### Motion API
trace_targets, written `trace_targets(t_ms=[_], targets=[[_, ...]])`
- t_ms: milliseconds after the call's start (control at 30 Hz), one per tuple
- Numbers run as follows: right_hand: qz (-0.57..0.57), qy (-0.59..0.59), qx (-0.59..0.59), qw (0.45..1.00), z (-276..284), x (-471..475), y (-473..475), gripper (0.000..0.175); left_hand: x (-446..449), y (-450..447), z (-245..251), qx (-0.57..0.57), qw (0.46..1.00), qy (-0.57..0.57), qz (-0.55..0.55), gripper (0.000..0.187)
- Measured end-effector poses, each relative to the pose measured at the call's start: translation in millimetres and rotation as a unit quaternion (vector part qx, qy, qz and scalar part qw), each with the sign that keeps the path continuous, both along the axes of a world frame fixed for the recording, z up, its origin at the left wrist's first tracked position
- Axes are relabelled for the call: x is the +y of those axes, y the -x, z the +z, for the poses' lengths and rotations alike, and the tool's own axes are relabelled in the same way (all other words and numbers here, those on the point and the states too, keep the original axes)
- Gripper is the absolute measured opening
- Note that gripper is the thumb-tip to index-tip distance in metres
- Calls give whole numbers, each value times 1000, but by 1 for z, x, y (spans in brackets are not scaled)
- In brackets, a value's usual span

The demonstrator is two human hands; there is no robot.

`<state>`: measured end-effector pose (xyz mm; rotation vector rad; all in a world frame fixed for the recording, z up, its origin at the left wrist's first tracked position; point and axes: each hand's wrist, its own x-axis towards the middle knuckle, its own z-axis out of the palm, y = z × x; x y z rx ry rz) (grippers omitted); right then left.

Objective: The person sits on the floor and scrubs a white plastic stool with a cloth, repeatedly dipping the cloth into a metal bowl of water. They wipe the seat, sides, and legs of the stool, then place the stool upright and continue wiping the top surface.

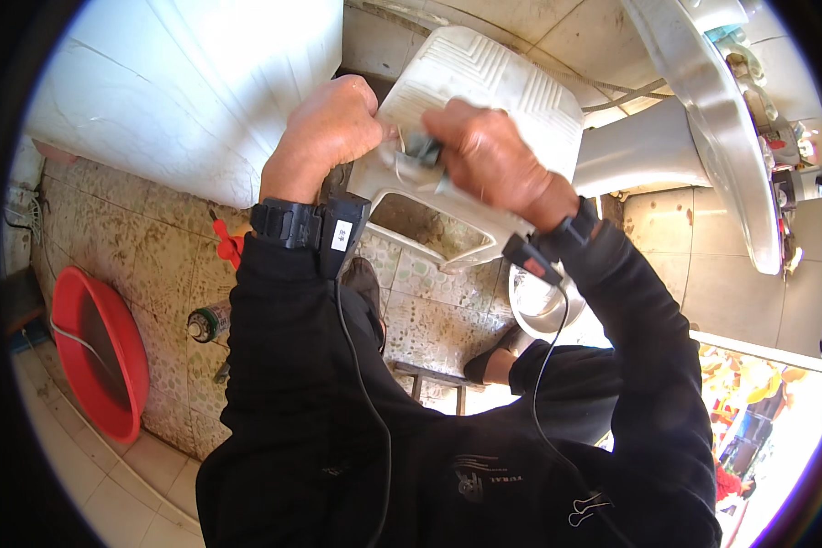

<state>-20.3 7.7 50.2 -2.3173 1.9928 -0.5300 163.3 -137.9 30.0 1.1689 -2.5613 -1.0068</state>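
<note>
My left hand (335,123) is closed in a fist above a white plastic stool (486,68) with a ridged top. A thin pale strand (402,140) runs at its fingertips and seems pinched there. Close by, my right hand (493,154) is blurred and closed around a small dark grey-green object (422,149), whose exact kind I cannot tell. The strand reaches toward this object. Both hands are over the near part of the stool, above the rectangular opening in its side. Each wrist carries a black strap with a cabled device.
A large white object (178,103) stands at left, a pedestal washbasin (712,130) at right. On the tiled floor are a red plastic basin (137,383), a canister (209,322), a red item (227,243), a metal bowl (572,312) and a wooden frame (419,373).
</note>
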Motion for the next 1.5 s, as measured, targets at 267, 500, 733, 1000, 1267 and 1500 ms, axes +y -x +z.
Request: trace_targets(t_ms=[267, 500, 733, 1000, 1267, 1500], targets=[[79, -62, -26, 995, 5, 18, 1, 20, -3, 0, 5, -25, 1000, -2, -10, 43], [-51, 50, 0, 997, -3, 17, 11, 20, -1, -1, 4, -26, 1000, -10, -1, 42], [-21, 12, -2, 1000, -1, 16, 19, 28, -2, 0, 2, -11, 1000, 15, -21, 41], [85, 35, -49, 995, -9, 22, 29, 29, -6, -6, -5, 13, 999, -12, -45, 38], [-120, 38, -87, 988, 8, 19, 57, 15, 4, -8, 8, 12, 999, 12, -36, 35], [-138, 24, -160, 977, 14, 20, 58, 9, -16, -4, -9, 8, 997, -33, -71, 39]])
